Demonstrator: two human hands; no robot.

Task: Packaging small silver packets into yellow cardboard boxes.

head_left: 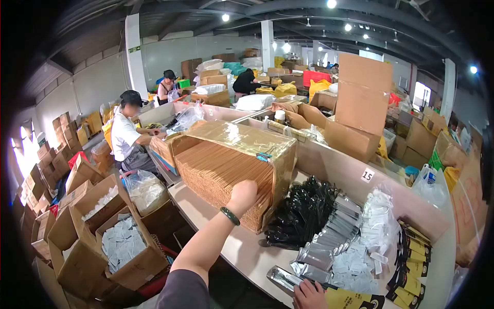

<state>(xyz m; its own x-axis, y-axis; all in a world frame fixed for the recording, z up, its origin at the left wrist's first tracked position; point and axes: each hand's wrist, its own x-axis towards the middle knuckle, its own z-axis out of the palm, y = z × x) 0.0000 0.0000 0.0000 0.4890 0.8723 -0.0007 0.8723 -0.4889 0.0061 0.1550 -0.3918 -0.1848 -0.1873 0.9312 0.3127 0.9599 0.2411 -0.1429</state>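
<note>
1. Thin wooden sticks (218,172) are packed tight in an open-fronted cardboard box (247,141) at the middle of the surface (242,252); judged light and stiff singly, splintery, best pinched at the exposed ends.
2. Left hand (243,194) is pressed on the stick ends, fingers curled; grip cannot be told.
3. Right hand (310,294) is seen at the lower edge, closed on a silver pouch (284,278) above a yellow packet (350,299).
4. Black cutlery (301,211), silver sachets (329,237) and white sachets (378,219) are heaped right of the box.
5. A small white number tag (367,175) is stuck on the divider.

Silver foil pouches (329,239) mid-table, white sachets (378,221) beside, black-yellow packets (414,252) right, white number tag (367,175) on divider
</note>
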